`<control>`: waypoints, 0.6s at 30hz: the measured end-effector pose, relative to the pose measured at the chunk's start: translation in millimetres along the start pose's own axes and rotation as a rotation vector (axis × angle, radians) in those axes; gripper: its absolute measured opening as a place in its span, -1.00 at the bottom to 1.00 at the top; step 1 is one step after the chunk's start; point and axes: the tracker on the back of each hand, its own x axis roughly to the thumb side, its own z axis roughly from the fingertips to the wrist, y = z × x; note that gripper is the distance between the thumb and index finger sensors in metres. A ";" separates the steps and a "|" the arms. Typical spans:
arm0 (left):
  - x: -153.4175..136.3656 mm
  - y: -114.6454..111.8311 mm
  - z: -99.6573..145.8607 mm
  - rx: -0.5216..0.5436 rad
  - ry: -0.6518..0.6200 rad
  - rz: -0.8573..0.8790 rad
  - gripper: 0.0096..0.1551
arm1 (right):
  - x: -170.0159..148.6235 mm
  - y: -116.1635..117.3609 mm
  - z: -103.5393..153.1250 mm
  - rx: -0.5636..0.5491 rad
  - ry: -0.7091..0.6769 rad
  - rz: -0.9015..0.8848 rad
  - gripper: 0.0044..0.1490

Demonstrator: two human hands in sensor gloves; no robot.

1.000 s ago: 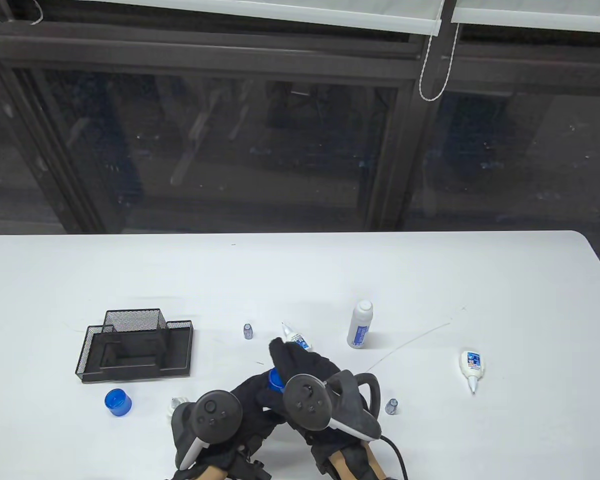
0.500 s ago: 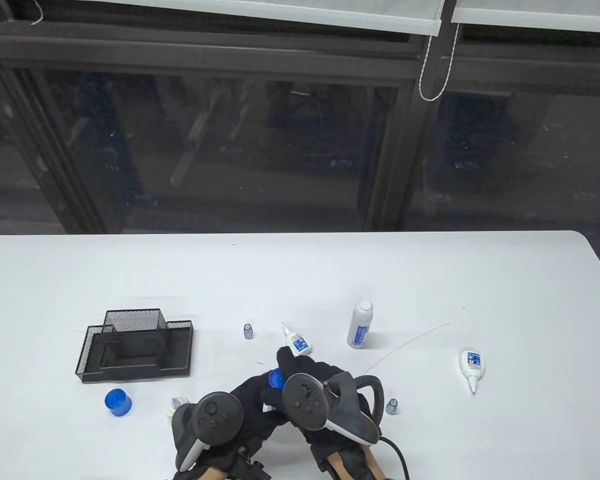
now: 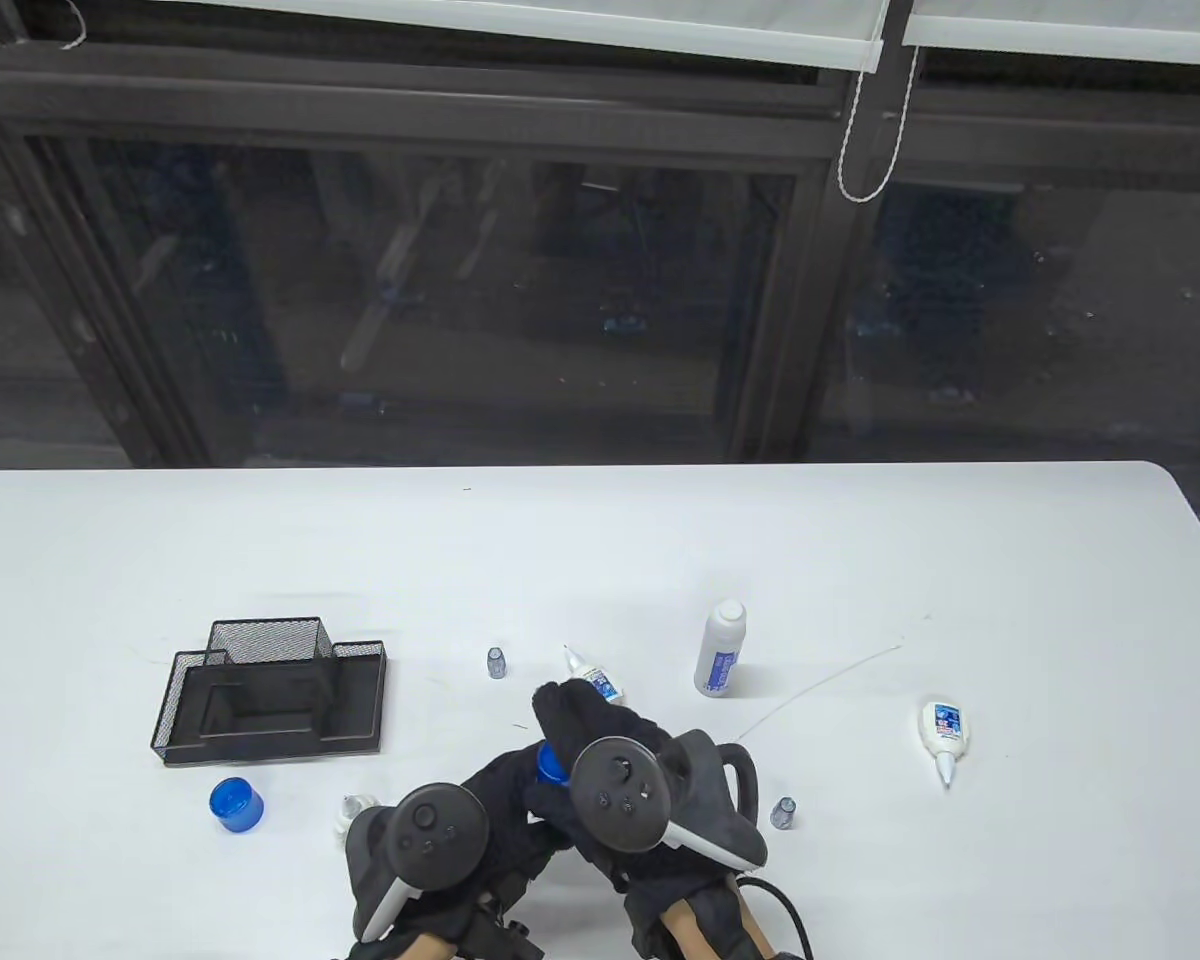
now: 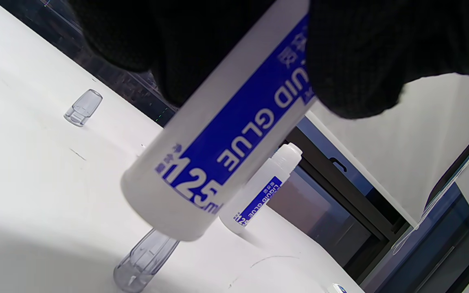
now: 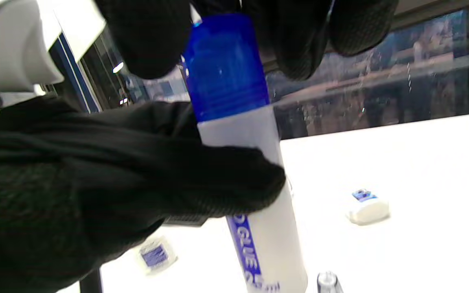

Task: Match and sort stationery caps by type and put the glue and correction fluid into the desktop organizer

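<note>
Near the table's [image 3: 860,540] 6 o'clock edge, the left hand [image 3: 490,810] grips the liquid glue bottle [image 4: 218,138] round its body while the right hand's fingers [image 5: 299,36] pinch its blue cap [image 5: 224,67]. If the cap seats crooked it may cross-thread, and a hard squeeze could slip the bottle. It is a smooth, translucent white cylinder; the cap is glossy, rounded plastic.

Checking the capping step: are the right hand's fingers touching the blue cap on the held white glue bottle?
Touching. The right wrist view shows the right hand's fingertips pressed against the blue cap atop the white glue bottle.
</note>
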 end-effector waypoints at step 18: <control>1.5 -0.9 0.0 -0.011 -0.028 -0.012 -0.13 | -0.5 3.9 -0.7 -0.127 0.018 0.056 -0.12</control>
